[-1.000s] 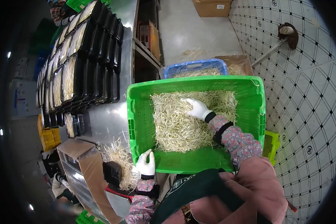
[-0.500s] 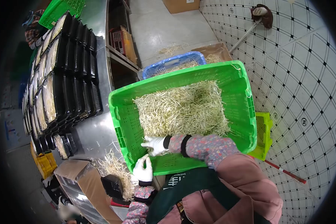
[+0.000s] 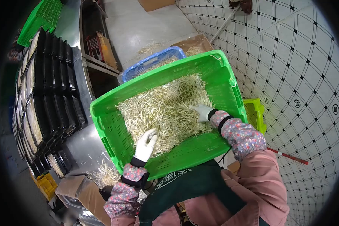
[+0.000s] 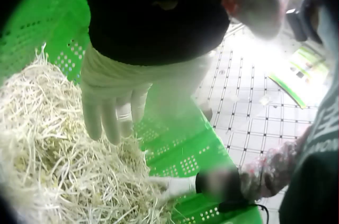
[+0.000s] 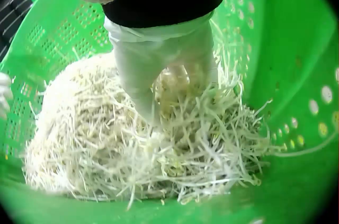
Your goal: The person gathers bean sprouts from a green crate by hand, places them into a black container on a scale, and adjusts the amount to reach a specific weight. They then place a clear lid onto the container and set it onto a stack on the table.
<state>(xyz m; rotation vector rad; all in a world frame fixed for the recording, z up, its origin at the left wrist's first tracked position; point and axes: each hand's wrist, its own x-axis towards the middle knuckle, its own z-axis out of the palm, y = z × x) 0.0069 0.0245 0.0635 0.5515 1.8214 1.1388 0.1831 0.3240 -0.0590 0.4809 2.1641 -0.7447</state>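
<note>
A large green crate (image 3: 192, 148) holds a broad heap of pale bean sprouts (image 3: 165, 105). At the heap's right side, my white-gloved right hand (image 3: 202, 112) has its fingers sunk among the sprouts. In the right wrist view this hand (image 5: 164, 65) curls thumb and fingers around a clump, the tips hidden in it. My gloved left hand (image 3: 145, 145) hovers at the heap's near left edge, thumb apart from the fingers and nothing held. The left wrist view shows its fingers (image 4: 109, 121) hanging loosely straight beside the sprouts.
Left, black trays (image 3: 51, 86) of sprouts are stacked high on a metal table (image 3: 84, 145). Loose sprouts (image 3: 105, 175) lie near a cardboard box (image 3: 88, 194). Beyond the crate is a blue basket (image 3: 154, 62); a yellow-green crate (image 3: 254, 115) sits on the floor at right.
My right hand swept to the crate's near left corner, then back to the heap's right side. My left hand left the crate's near rim and came over the sprouts. The head view has turned.
</note>
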